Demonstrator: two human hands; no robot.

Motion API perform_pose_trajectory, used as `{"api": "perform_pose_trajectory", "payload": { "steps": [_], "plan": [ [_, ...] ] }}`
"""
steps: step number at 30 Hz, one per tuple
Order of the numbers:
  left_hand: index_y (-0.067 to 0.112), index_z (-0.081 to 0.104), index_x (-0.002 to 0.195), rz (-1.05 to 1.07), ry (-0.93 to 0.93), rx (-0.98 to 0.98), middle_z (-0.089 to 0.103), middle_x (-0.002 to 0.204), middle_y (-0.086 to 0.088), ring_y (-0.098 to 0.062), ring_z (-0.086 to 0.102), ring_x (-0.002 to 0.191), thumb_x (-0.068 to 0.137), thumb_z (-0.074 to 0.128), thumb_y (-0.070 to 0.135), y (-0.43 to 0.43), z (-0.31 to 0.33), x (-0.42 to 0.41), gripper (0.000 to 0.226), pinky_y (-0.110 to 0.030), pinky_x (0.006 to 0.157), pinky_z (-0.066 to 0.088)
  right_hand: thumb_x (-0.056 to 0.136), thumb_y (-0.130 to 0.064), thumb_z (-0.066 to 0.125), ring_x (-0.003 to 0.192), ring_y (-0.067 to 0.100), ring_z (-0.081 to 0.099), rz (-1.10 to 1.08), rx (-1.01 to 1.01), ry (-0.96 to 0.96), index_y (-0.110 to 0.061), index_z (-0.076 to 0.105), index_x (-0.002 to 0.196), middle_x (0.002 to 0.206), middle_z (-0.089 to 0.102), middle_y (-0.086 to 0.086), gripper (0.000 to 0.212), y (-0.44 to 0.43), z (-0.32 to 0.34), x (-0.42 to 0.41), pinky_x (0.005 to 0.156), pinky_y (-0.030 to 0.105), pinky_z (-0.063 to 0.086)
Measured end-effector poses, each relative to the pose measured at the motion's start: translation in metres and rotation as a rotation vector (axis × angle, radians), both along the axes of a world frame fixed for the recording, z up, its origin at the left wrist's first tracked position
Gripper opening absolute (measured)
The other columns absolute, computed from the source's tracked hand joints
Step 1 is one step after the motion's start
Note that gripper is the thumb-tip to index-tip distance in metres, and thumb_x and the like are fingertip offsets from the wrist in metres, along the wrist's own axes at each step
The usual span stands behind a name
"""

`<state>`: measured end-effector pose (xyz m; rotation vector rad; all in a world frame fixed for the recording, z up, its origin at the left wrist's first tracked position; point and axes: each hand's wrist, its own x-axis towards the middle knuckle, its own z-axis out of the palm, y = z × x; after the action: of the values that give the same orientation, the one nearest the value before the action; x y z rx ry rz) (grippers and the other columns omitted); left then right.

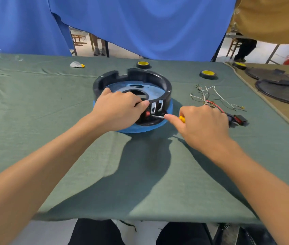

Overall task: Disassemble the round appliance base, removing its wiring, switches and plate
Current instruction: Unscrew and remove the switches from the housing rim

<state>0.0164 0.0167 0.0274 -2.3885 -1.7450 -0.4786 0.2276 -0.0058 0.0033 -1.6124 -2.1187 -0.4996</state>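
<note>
Your legs show below the near edge of the desk (140, 183), which is covered with green cloth.

Your left hand (120, 110) lies on the near wall of the base (149, 75), fingers curled over its rim and gripping it. Your right hand (202, 124) is closed around the yellow handle of a screwdriver (182, 119). The metal shaft points left into an opening in the near wall, just beside a red switch (147, 113) seated in that wall.

The base stands at the middle of the desk, open side up, a black ring on a blue lower rim. A plate (119, 86) with a round hole lies inside it.

To the right of the base, apart from it, a wiring bundle (211, 99) lies loose on the cloth, with two dark switches (240, 119) at its near end.

Farther back, two tape rolls (143, 64) (208, 74) lie flat. Black covers (281, 89) rest on the adjoining desk at right. A blue curtain (140, 23) hangs behind.
</note>
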Motion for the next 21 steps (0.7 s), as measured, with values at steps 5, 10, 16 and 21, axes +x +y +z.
{"api": "perform_pose_trajectory", "payload": {
  "steps": [5,10,16,21],
  "plan": [
    [0.029,0.064,0.082,-0.206,0.007,-0.304,0.06,0.074,0.006,-0.019,0.055,0.076,0.092,0.044,0.054,-0.001,0.025,-0.013,0.034,-0.037,0.072,0.043,0.093,-0.058,0.046,0.094,0.037,0.056,-0.016,-0.37,0.342,-0.017,0.062,0.086,0.088,0.064,0.013,0.045,-0.014,-0.004,0.001,0.066,0.036,0.032],
    [0.036,0.07,0.103,-0.344,-0.217,-0.532,0.068,0.106,0.021,0.003,0.06,0.098,0.091,0.058,0.043,-0.004,0.032,-0.023,0.018,-0.023,0.092,0.045,0.095,-0.035,0.052,0.079,0.027,0.051,0.147,-0.515,0.57,-0.011,0.061,0.084,0.067,0.056,-0.002,0.028,-0.038,-0.01,-0.011,0.061,0.034,0.032],
    [0.023,0.07,0.104,-0.229,-0.239,-0.52,0.07,0.103,-0.005,-0.028,0.063,0.099,0.094,0.053,0.041,-0.011,0.028,-0.008,0.027,-0.043,0.095,0.047,0.098,-0.031,0.046,0.083,0.032,0.048,0.166,-0.488,0.565,-0.011,0.059,0.084,0.063,0.049,-0.003,0.028,-0.045,-0.013,-0.016,0.069,0.035,0.037],
    [0.011,0.056,0.119,0.048,-0.34,-0.415,0.056,0.106,-0.005,-0.022,0.051,0.094,0.092,0.052,0.05,-0.008,0.017,0.011,0.048,-0.035,0.082,0.038,0.097,-0.032,0.047,0.085,0.033,0.049,0.178,-0.471,0.596,-0.011,0.062,0.087,0.065,0.051,-0.002,0.027,-0.044,-0.011,-0.016,0.068,0.035,0.033]
  ]
}}
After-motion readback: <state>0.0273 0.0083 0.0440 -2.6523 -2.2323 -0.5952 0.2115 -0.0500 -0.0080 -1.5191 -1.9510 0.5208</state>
